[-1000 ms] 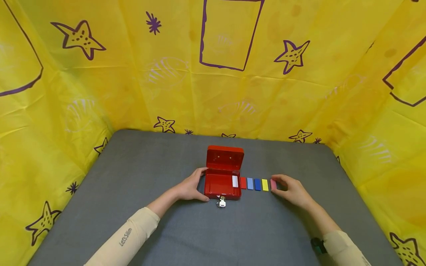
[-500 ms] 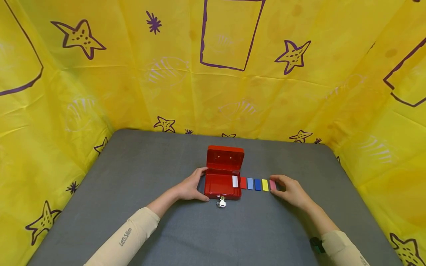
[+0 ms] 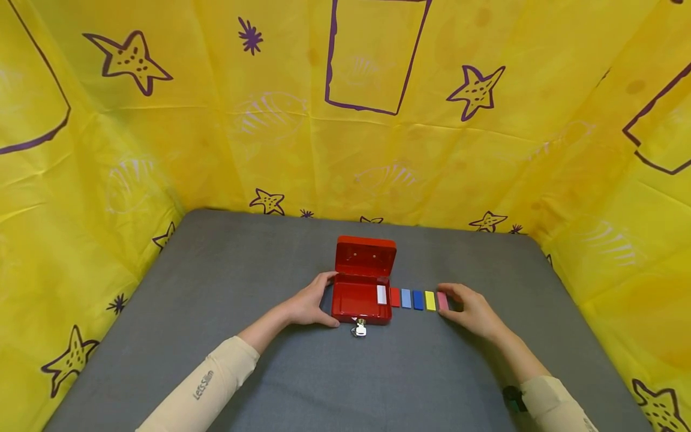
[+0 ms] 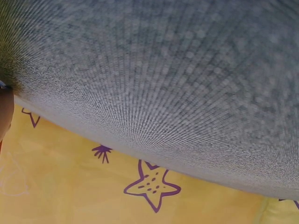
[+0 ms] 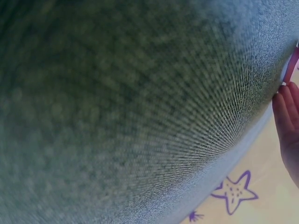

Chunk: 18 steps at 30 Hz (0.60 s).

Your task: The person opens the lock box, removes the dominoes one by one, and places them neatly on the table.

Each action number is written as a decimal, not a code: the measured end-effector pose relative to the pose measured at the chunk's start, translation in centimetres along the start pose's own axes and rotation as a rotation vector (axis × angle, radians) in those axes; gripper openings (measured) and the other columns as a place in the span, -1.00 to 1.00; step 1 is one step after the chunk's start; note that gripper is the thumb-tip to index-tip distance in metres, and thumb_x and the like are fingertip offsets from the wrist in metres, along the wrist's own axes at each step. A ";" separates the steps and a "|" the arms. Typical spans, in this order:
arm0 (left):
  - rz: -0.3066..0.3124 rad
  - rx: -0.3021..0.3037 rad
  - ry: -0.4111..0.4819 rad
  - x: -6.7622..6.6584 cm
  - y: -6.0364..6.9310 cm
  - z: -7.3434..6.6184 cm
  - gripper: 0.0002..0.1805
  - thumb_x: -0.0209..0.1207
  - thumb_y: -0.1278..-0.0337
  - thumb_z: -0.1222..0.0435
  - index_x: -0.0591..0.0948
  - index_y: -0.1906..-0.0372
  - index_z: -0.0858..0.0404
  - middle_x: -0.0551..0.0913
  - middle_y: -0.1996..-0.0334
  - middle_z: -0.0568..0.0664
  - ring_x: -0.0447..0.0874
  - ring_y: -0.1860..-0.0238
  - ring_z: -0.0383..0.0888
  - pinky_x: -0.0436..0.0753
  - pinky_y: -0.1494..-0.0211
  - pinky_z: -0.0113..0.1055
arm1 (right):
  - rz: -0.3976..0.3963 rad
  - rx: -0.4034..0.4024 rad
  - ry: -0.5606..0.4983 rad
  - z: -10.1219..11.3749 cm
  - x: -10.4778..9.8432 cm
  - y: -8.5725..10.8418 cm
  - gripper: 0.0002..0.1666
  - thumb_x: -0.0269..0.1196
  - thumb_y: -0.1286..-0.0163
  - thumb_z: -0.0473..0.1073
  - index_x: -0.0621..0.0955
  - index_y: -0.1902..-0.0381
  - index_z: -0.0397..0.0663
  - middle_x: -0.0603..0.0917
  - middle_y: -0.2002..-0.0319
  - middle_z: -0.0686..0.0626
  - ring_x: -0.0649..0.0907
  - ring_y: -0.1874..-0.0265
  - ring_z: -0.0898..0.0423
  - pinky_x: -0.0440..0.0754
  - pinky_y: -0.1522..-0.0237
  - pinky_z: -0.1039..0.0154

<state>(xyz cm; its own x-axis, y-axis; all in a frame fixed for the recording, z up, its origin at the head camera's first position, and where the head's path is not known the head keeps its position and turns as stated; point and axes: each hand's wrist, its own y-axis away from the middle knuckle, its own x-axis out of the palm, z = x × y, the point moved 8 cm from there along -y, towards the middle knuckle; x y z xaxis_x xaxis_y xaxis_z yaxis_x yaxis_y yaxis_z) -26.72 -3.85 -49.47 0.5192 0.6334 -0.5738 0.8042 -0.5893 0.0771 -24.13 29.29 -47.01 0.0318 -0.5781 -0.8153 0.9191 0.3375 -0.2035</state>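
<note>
A red metal cash box (image 3: 356, 297) stands with its lid (image 3: 364, 255) raised in the head view. My left hand (image 3: 309, 305) holds the box's left side, thumb at the front corner and fingers toward the back. Inside the box, along its right side, lies a white block (image 3: 381, 294). A row of blocks runs rightward from the box: red (image 3: 395, 297), light blue (image 3: 406, 298), dark blue (image 3: 418, 300), yellow (image 3: 430, 300) and pink. At the row's right end my right hand (image 3: 474, 311) pinches the pink block (image 3: 442, 301) between thumb and fingers.
Small keys (image 3: 360, 328) hang from the lock at the box's front. Everything rests on a grey cloth-covered table (image 3: 345, 384). Yellow curtains (image 3: 270, 150) with drawn stars enclose its back and sides.
My right hand and the pink block have shifted very slightly left toward the yellow block, then stayed still. The left hand and the cash box have not moved.
</note>
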 end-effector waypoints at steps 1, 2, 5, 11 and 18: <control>0.001 -0.001 0.001 0.0 0.0 0.0 0.15 0.54 0.24 0.21 0.06 -0.45 0.32 0.20 -0.37 0.17 0.21 -0.36 0.07 0.26 -0.38 0.02 | -0.002 0.000 -0.007 0.0 0.0 0.0 -0.37 0.48 -0.12 -0.23 0.54 -0.14 -0.28 0.63 -0.03 -0.16 0.63 0.00 -0.09 0.54 -0.05 -0.10; 0.002 -0.003 0.001 0.0 0.0 0.0 0.15 0.54 0.23 0.21 0.06 -0.45 0.32 0.20 -0.37 0.17 0.21 -0.36 0.07 0.26 -0.38 0.02 | -0.004 -0.001 -0.014 0.0 0.0 0.0 -0.36 0.48 -0.11 -0.23 0.54 -0.15 -0.28 0.63 -0.03 -0.17 0.63 0.00 -0.09 0.54 -0.05 -0.10; 0.004 -0.008 0.004 -0.1 0.0 0.0 0.15 0.54 0.23 0.20 0.06 -0.45 0.32 0.19 -0.38 0.17 0.20 -0.36 0.07 0.26 -0.38 0.03 | -0.014 0.002 -0.031 0.0 -0.2 0.0 -0.35 0.48 -0.11 -0.23 0.53 -0.15 -0.30 0.64 -0.02 -0.20 0.64 0.02 -0.12 0.55 -0.03 -0.10; 0.002 -0.007 -0.007 -0.1 0.0 -0.1 0.15 0.54 0.23 0.21 0.06 -0.45 0.32 0.19 -0.38 0.16 0.21 -0.36 0.06 0.26 -0.38 0.01 | -0.020 0.096 -0.097 -0.6 -0.5 0.1 -0.34 0.46 -0.17 -0.18 0.51 -0.19 -0.29 0.61 -0.09 -0.26 0.64 -0.02 -0.20 0.54 -0.05 -0.09; -0.003 -0.003 -0.013 0.0 0.0 -0.1 0.15 0.54 0.24 0.21 0.07 -0.44 0.31 0.21 -0.37 0.16 0.23 -0.34 0.06 0.28 -0.37 0.01 | -0.013 0.248 -0.199 -1.2 -0.6 0.1 -0.41 0.36 -0.29 -0.13 0.49 -0.23 -0.21 0.59 -0.14 -0.24 0.61 -0.07 -0.18 0.53 -0.08 -0.06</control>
<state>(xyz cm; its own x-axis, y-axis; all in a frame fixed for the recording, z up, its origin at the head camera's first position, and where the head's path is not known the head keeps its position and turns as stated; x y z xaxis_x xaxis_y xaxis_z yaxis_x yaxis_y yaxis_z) -26.72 -3.84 -49.40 0.5129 0.6290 -0.5842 0.8067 -0.5858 0.0775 -24.51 30.61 -47.18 0.0728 -0.7235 -0.6865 0.9869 0.1516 -0.0551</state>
